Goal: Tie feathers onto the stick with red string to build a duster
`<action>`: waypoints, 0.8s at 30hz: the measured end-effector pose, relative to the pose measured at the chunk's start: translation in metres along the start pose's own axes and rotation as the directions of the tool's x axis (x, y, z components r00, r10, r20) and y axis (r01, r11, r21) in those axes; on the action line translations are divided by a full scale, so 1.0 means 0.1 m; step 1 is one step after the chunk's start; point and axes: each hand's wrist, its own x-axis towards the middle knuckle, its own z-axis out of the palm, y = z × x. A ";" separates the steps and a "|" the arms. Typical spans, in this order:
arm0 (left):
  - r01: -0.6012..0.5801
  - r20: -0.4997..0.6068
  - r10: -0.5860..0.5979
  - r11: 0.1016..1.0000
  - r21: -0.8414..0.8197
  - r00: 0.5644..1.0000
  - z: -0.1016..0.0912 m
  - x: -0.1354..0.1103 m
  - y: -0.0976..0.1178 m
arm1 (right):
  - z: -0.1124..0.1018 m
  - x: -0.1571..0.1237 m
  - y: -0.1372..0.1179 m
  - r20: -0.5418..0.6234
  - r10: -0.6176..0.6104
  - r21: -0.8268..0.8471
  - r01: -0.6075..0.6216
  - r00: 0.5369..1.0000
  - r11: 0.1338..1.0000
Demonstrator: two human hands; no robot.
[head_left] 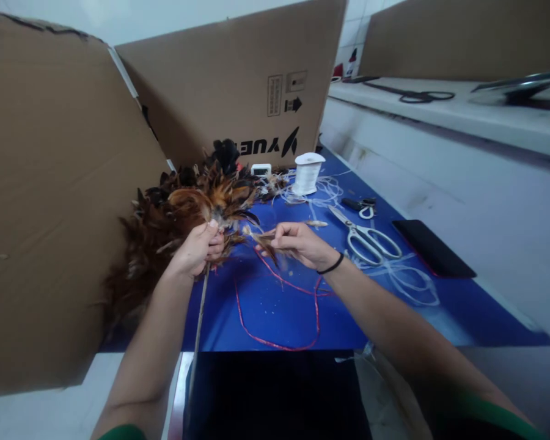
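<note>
Thin wooden stick (201,305), tufted with brown-and-orange feathers (187,208), points away from you; your left hand (199,247) clenches it; your right hand (300,242), just rightward, pinches a loose brown feather (263,239).

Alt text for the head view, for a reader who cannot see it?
Over a blue table, the left hand grips a thin stick carrying brown and orange feathers, while the right hand pinches a loose feather beside it. A red cord, scissors, a white thread spool and a black phone lie around.
</note>
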 end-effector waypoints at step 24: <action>-0.180 0.155 0.118 0.249 0.952 0.981 0.73 0.13 -0.57 | 0.00 -0.05 -0.96 0.245 -0.378 -0.927 0.331 0.893 0.179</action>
